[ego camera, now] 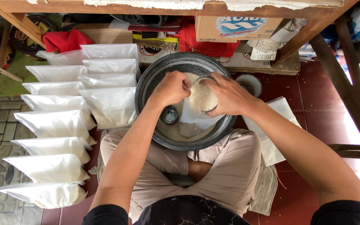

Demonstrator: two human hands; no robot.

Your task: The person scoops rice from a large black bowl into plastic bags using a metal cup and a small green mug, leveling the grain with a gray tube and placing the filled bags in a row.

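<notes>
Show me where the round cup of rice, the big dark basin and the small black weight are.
cup of rice [203, 96], head view, on the rice surface.
dark basin [146, 85], head view, left rim.
small black weight [170, 116], head view, top face.

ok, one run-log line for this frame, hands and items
left hand: holds plastic bag open | right hand: tips cup of rice into it | below: dark basin | left: filled bags

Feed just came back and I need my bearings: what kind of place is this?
Probably a small home shop or storeroom floor used for packing rice. A big dark basin of grain sits before the seated person, filled clear bags lie in rows on the left, and cartons sit under a wooden table.
</notes>
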